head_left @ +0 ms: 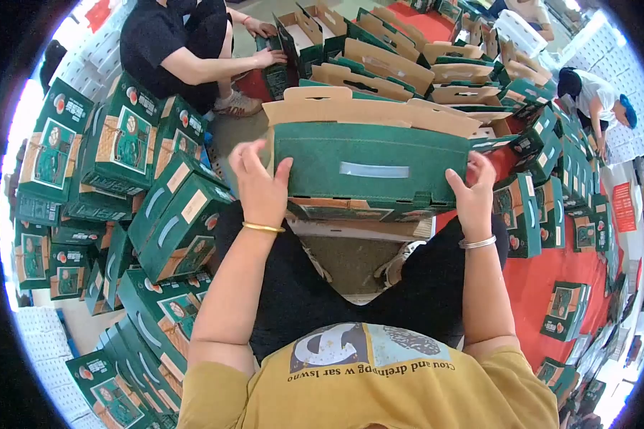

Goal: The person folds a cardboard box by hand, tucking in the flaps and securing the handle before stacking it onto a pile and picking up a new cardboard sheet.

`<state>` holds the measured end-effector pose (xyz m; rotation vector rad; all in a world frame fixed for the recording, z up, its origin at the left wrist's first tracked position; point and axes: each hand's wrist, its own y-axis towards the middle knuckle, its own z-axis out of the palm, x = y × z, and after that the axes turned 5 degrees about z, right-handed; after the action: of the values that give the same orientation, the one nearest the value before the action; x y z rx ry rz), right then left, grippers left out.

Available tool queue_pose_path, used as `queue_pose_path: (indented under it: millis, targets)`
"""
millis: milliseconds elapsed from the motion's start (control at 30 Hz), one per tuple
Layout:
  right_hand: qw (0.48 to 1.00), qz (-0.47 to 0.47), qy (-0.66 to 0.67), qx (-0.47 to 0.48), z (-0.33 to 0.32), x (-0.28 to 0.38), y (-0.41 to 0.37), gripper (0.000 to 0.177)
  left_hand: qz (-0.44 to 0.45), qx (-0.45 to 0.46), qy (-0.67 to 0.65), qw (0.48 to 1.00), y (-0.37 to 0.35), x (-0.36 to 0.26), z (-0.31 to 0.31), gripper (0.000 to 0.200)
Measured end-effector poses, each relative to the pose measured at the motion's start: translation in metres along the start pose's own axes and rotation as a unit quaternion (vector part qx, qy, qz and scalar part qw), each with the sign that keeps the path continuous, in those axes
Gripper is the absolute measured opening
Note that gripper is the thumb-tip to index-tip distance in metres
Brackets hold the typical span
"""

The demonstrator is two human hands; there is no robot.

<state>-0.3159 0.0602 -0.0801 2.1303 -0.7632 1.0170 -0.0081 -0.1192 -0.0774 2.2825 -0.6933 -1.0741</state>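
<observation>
In front of me, above my knees, is a green carton (315,154) with a pale plastic carry handle (374,170) on its green face. A brown cardboard flap (379,112) stands up along its far edge. My left hand (261,186) is at the carton's left end, its thumb on the green face and its fingers curled round the side. At the right end, my right hand (474,193) has its thumb against the face and its bent fingers at the edge. The carton's underside is hidden.
Closed green cartons (125,143) are stacked on my left. Rows of open cartons (386,64) stand ahead. More cartons (519,214) sit along the red floor covering (526,286) on my right. A person in black (154,50) handles a carton ahead left; another person (597,96) bends at far right.
</observation>
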Motion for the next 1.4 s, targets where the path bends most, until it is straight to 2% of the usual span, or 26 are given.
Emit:
queue_pose_path:
  millis: [67, 100, 167, 300, 400, 433, 500, 533, 600, 633, 700, 733, 800, 833, 900, 933, 1033, 1067, 1133, 1167, 1200, 1233, 1267, 1300, 1333, 1400]
  targets:
    - [0.979, -0.129, -0.151, -0.047, -0.005, 0.043, -0.002, 0.061, 0.208, 0.061, 0.147, 0.965, 0.014, -0.018, -0.009, 0.046]
    - [0.954, -0.194, -0.224, -0.038, -0.004, 0.046, -0.001, 0.061, 0.243, 0.128, 0.128, 0.953, 0.018, -0.024, -0.007, 0.053]
    - [0.942, -0.24, -0.234, 0.027, -0.002, 0.056, 0.002, 0.059, 0.296, 0.145, 0.13, 0.935, 0.035, -0.041, -0.003, 0.059]
    - [0.921, -0.298, -0.247, 0.039, 0.004, 0.07, 0.028, 0.069, 0.298, 0.185, 0.136, 0.927, 0.053, -0.048, 0.012, 0.068]
    - [0.894, -0.34, -0.283, 0.066, 0.012, 0.074, 0.045, 0.069, 0.281, 0.232, 0.13, 0.922, 0.071, -0.04, 0.02, 0.059]
    - [0.875, -0.364, -0.313, 0.054, 0.015, 0.077, 0.044, 0.064, 0.311, 0.227, 0.124, 0.914, 0.075, -0.036, 0.021, 0.051]
    - [0.894, -0.313, -0.304, 0.102, 0.019, 0.073, 0.047, 0.059, 0.34, 0.242, 0.115, 0.902, 0.084, -0.037, 0.017, 0.045]
    - [0.887, -0.344, -0.293, 0.093, 0.014, 0.076, 0.052, 0.057, 0.365, 0.247, 0.081, 0.894, 0.094, -0.037, 0.015, 0.042]
    - [0.895, -0.301, -0.277, 0.176, -0.003, 0.09, 0.063, 0.056, 0.247, 0.44, 0.027, 0.863, 0.117, -0.056, -0.002, 0.044]
    - [0.886, -0.238, -0.31, 0.25, -0.013, 0.104, 0.063, 0.051, 0.287, 0.51, 0.035, 0.81, 0.129, -0.056, -0.006, 0.045]
    - [0.838, -0.224, -0.25, 0.432, -0.031, 0.111, 0.082, 0.044, 0.186, 0.696, 0.005, 0.693, 0.148, -0.07, -0.023, 0.047]
    - [0.812, -0.178, -0.234, 0.504, -0.037, 0.122, 0.087, 0.035, 0.178, 0.74, 0.084, 0.643, 0.155, -0.079, -0.028, 0.048]
    - [0.743, -0.151, -0.289, 0.585, -0.042, 0.14, 0.093, 0.033, 0.067, 0.813, -0.059, 0.575, 0.152, -0.051, -0.02, 0.046]
    - [0.659, -0.123, -0.367, 0.645, -0.037, 0.158, 0.099, 0.041, -0.033, 0.833, -0.11, 0.541, 0.148, -0.046, -0.02, 0.047]
    - [0.653, -0.102, -0.256, 0.706, -0.031, 0.143, 0.1, 0.054, -0.129, 0.827, -0.169, 0.52, 0.142, -0.041, -0.024, 0.05]
    - [0.633, -0.054, -0.258, 0.728, -0.027, 0.139, 0.101, 0.071, -0.183, 0.808, -0.161, 0.536, 0.14, -0.042, -0.026, 0.054]
    - [0.635, -0.067, -0.265, 0.723, -0.025, 0.123, 0.106, 0.079, -0.208, 0.791, -0.1, 0.567, 0.142, -0.046, -0.021, 0.058]
    - [0.598, 0.044, -0.169, 0.782, -0.019, 0.113, 0.108, 0.088, -0.187, 0.786, -0.071, 0.585, 0.141, -0.051, -0.024, 0.062]
    - [0.606, 0.055, -0.124, 0.784, -0.008, 0.089, 0.106, 0.088, -0.142, 0.781, -0.009, 0.609, 0.138, -0.061, -0.027, 0.064]
    - [0.612, 0.062, -0.076, 0.784, -0.007, 0.081, 0.105, 0.087, -0.216, 0.805, -0.063, 0.549, 0.137, -0.053, -0.024, 0.061]
    - [0.597, 0.146, -0.053, 0.787, -0.008, 0.088, 0.102, 0.088, -0.213, 0.807, -0.062, 0.547, 0.134, -0.051, -0.022, 0.061]
    - [0.601, 0.147, -0.052, 0.784, -0.005, 0.089, 0.099, 0.088, -0.231, 0.838, -0.12, 0.48, 0.133, -0.05, -0.02, 0.063]
    - [0.534, 0.177, -0.021, 0.827, -0.001, 0.089, 0.097, 0.088, -0.246, 0.86, -0.177, 0.41, 0.132, -0.049, -0.018, 0.067]
    - [0.462, 0.206, 0.01, 0.863, 0.002, 0.091, 0.095, 0.087, -0.247, 0.867, -0.175, 0.396, 0.128, -0.046, -0.016, 0.063]
    - [0.453, 0.181, 0.02, 0.873, 0.001, 0.092, 0.091, 0.086, -0.234, 0.872, -0.189, 0.388, 0.127, -0.043, -0.014, 0.063]
    - [0.463, 0.22, 0.058, 0.857, -0.005, 0.095, 0.085, 0.094, -0.244, 0.875, -0.207, 0.364, 0.124, -0.034, -0.008, 0.064]
